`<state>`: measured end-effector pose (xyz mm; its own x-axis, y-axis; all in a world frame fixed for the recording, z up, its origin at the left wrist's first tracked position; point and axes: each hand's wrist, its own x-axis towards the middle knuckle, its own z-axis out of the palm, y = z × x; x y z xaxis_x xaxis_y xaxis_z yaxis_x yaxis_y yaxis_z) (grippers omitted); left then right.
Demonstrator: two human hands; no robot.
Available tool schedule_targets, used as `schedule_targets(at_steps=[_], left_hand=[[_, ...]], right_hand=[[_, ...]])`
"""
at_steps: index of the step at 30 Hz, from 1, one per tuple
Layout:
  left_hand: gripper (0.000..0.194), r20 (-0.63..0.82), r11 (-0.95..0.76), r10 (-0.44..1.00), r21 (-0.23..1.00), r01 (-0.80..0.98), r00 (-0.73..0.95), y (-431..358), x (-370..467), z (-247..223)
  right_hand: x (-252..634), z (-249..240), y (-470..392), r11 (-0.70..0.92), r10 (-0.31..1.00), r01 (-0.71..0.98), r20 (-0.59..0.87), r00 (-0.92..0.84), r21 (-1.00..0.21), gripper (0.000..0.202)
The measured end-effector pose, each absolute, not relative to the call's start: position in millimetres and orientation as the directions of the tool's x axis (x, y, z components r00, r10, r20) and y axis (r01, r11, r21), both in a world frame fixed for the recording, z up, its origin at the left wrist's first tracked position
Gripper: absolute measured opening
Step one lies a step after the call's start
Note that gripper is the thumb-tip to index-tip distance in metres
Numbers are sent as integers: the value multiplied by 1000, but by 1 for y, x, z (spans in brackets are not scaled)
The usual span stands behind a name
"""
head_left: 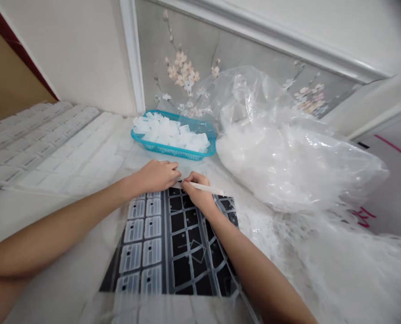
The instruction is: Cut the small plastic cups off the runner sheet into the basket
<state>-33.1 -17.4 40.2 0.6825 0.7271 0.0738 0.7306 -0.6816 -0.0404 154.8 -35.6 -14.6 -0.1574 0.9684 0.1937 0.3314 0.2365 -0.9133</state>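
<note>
"Hands first: where are they, and what does each one have?"

"The left hand [158,173] is at the far edge of the black mat [110,280], back upward, fingers bent. I cannot tell whether it pinches anything, because the fingertips are partly hidden. The right hand [198,188] is just beside it, over the same edge, with its fingers closed around a slim white stick [207,188]."

"How does the stick lie?"

"One end is between the two hands; the other points toward the mat's far right corner."

"And on the mat?"

"A clear gridded panel [187,248]. Translucent pieces [152,250] line two columns along the left edge, with small dark marks on them. Closer to the right edge, black shows through the cells. The panel runs on past the mat's near edge."

"What is around it?"

"Near the back edge of the bench [14,220], by a flowered wall panel [200,42], there's a blue basket [173,151] heaped with frosted white bits [170,132]. A clear plastic bag [288,153] with pale contents bulges to its right. Rows of white pieces [41,135] cover the bench's far left corner."
</note>
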Motion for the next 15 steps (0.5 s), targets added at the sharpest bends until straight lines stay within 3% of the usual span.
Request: schedule_targets(at_steps=[2,4,6,7,11,12,13,15], left_hand=[[17,151,-688,722,54,724,675,-20,-30,35],[14,303,-640,768,367,675,564,-20,-28,31],[14,415,-538,842,684,492,345,-15,-30,33],[17,438,-494,869,776,392,228,-11,-35,39],[31,465,-449,869,885,127,-168,3,-66,89],[27,398,-436,871,897,-78,-290,1,-74,106],[23,332,-431,873,869,-245,-357,-3,-79,121],[21,208,-348,920,822,-451,-331,-20,-80,146]], right_hand=[[154,-14,-35,235,968,339,189,-164,-911,16],[153,-13,-33,242,967,353,193,-168,-904,17],[153,-12,-33,247,966,367,200,-162,-897,18],[153,-12,-32,246,967,374,200,-157,-894,18],[153,-15,-34,226,973,375,189,-134,-899,15],[153,-16,-35,218,974,359,180,-136,-908,14],[153,-15,-36,204,976,325,166,-143,-923,13],[154,-8,-38,163,980,216,132,-149,-963,11]])
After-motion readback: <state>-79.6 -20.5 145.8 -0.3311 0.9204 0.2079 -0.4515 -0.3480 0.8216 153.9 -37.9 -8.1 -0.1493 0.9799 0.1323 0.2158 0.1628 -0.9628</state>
